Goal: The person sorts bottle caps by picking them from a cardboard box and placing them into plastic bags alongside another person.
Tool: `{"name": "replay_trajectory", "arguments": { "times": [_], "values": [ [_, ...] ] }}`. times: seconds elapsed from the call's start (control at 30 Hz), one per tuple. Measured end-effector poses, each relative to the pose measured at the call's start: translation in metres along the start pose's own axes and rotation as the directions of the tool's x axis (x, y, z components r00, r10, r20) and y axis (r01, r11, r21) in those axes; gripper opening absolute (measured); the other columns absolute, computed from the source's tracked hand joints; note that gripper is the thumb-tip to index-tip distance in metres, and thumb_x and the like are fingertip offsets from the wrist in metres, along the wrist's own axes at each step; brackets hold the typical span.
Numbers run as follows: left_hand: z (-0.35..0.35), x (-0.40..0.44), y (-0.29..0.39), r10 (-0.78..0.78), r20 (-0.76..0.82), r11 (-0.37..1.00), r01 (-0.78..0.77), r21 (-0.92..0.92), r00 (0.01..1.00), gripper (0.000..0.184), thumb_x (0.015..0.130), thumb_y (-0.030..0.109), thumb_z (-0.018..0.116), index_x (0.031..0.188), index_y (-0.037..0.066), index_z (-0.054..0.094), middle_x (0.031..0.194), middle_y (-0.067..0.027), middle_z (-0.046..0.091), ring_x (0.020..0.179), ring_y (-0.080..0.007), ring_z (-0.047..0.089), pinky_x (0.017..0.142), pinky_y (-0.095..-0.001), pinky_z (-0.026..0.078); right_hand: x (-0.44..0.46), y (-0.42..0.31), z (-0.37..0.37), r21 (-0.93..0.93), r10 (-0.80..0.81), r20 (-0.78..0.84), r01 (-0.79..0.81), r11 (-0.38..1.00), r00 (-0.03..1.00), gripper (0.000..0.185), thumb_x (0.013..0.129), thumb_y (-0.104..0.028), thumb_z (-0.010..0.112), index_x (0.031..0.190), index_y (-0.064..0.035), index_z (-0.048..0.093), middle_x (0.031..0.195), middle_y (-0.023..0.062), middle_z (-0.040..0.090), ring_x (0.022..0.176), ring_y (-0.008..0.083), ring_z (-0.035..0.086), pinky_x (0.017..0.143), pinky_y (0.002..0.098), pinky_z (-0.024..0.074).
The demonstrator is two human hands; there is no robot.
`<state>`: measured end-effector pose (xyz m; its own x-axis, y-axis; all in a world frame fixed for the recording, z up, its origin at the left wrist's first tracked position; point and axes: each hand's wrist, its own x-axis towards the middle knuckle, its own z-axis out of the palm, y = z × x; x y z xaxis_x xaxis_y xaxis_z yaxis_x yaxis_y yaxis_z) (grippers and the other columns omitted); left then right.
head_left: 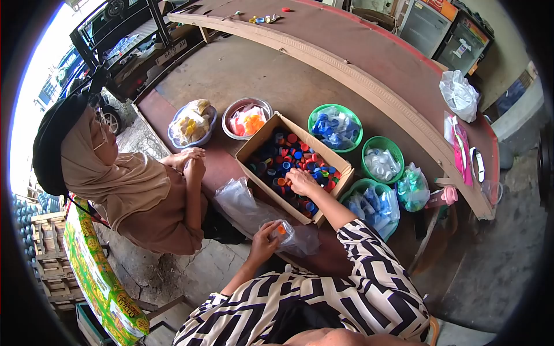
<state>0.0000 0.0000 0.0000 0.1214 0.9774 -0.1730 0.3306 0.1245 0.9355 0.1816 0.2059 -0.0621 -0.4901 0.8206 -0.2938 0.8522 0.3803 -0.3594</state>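
Observation:
A cardboard box point(323, 147) full of loose plastic bottle caps point(297, 154), mostly red and blue, stands on the table in front of me. My right hand point(302, 182) reaches into it, fingers bent and drawn together among the caps. Whatever lies between those fingertips is hidden. Lower down, at the box's near side, my left hand point(264, 242) is closed on the edge of a small clear plastic bag point(288, 235). An orange cap point(281, 229) shows through that bag. A larger clear plastic sheet or bag point(236, 202) lies crumpled beside the box.
Green baskets point(360, 128) with bagged blue, clear and light-blue caps stand right of the box. A metal bowl point(266, 105) and a bluish basket point(172, 138) hold orange and yellow caps behind it. A wooden ledge point(369, 81) crosses the table. A person point(133, 190) sits at left, hands together.

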Motion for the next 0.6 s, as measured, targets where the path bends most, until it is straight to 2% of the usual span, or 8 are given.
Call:
{"name": "replay_trajectory", "arguments": {
  "times": [0.07,0.17,0.3,0.37,0.47,0.5,0.57,0.6],
  "values": [
    [-0.001,-0.001,-0.005,0.081,-0.003,0.996,-0.081,0.026,0.997,0.051,0.073,-0.005,0.057,0.122,0.005,0.06,0.119,-0.0101,0.059,0.072,-0.0152,0.062,0.066,-0.0272,0.05,0.009,-0.004,0.014,0.034,-0.191,-0.236,0.204,0.978,0.953,0.027,0.078,-0.012,0.061,0.104,-0.0153,0.066,0.111,0.0067,0.056,0.111,0.0259,0.051,0.091,0.0425,0.043],
    [0.006,-0.004,0.0,0.172,-0.03,0.984,-0.171,0.054,0.985,0.051,0.072,-0.005,0.058,0.122,0.005,0.06,0.119,-0.0097,0.059,0.069,-0.0145,0.061,0.064,-0.0273,0.049,0.004,-0.015,0.016,-0.065,-0.299,-0.325,0.294,0.954,0.897,0.021,0.084,-0.012,0.053,0.1,-0.0139,0.066,0.107,0.0067,0.056,0.108,0.025,0.052,0.09,0.0405,0.0438],
    [0.004,-0.008,-0.001,0.165,-0.035,0.985,-0.163,0.055,0.986,0.053,0.071,-0.006,0.058,0.122,0.005,0.06,0.119,-0.0099,0.059,0.069,-0.0148,0.062,0.065,-0.0266,0.049,0.01,-0.016,0.02,-0.13,-0.195,-0.233,0.168,0.977,0.953,0.024,0.086,-0.014,0.048,0.102,-0.014,0.066,0.106,0.0073,0.056,0.108,0.0245,0.052,0.091,0.0402,0.0441],
    [0.002,-0.01,-0.001,0.127,-0.029,0.991,-0.125,0.055,0.992,0.052,0.072,-0.006,0.056,0.123,0.004,0.059,0.12,-0.0105,0.059,0.07,-0.0147,0.062,0.067,-0.0262,0.05,0.004,-0.014,0.014,-0.088,-0.183,-0.27,0.165,0.982,0.945,0.019,0.084,-0.015,0.055,0.101,-0.0128,0.065,0.105,0.0089,0.058,0.106,0.026,0.054,0.091,0.0413,0.0446],
    [0.002,-0.011,-0.007,0.082,-0.028,0.997,-0.083,-0.01,0.996,0.051,0.074,-0.006,0.054,0.123,0.002,0.058,0.122,-0.0106,0.057,0.07,-0.0135,0.062,0.063,-0.0254,0.051,-0.007,-0.008,0.006,0.427,-0.06,-0.446,0.271,0.863,0.893,0.025,0.078,-0.017,0.071,0.099,-0.0079,0.061,0.094,0.0099,0.061,0.089,0.0271,0.063,0.082,0.0382,0.0498],
    [0.003,-0.011,-0.004,0.085,-0.03,0.996,-0.085,-0.015,0.996,0.051,0.074,-0.006,0.054,0.123,0.002,0.058,0.122,-0.0106,0.057,0.07,-0.0135,0.062,0.063,-0.0254,0.051,-0.018,-0.01,0.0,0.422,-0.061,-0.445,0.269,0.866,0.894,0.025,0.078,-0.017,0.071,0.099,-0.0079,0.061,0.094,0.0099,0.061,0.089,0.0271,0.063,0.082,0.0382,0.0498],
    [0.004,-0.009,0.004,0.005,-0.015,0.985,-0.007,-0.175,1.0,0.05,0.075,-0.006,0.052,0.124,0.001,0.057,0.125,-0.0102,0.054,0.069,-0.0122,0.063,0.057,-0.0249,0.053,-0.054,-0.024,-0.013,0.674,0.043,-0.478,0.335,0.658,0.877,0.026,0.081,-0.015,0.068,0.102,-0.0051,0.057,0.093,0.0083,0.063,0.086,0.0211,0.065,0.078,0.033,0.0512],
    [0.006,-0.007,0.001,0.008,-0.011,0.984,-0.01,-0.179,1.0,0.05,0.075,-0.006,0.052,0.124,0.001,0.057,0.125,-0.0102,0.054,0.069,-0.0122,0.063,0.057,-0.0249,0.053,-0.078,-0.034,-0.025,0.688,-0.001,-0.492,0.39,0.612,0.87,0.026,0.083,-0.015,0.067,0.103,-0.0032,0.055,0.095,0.0077,0.064,0.088,0.0164,0.065,0.078,0.0298,0.0509]
  ]
}}
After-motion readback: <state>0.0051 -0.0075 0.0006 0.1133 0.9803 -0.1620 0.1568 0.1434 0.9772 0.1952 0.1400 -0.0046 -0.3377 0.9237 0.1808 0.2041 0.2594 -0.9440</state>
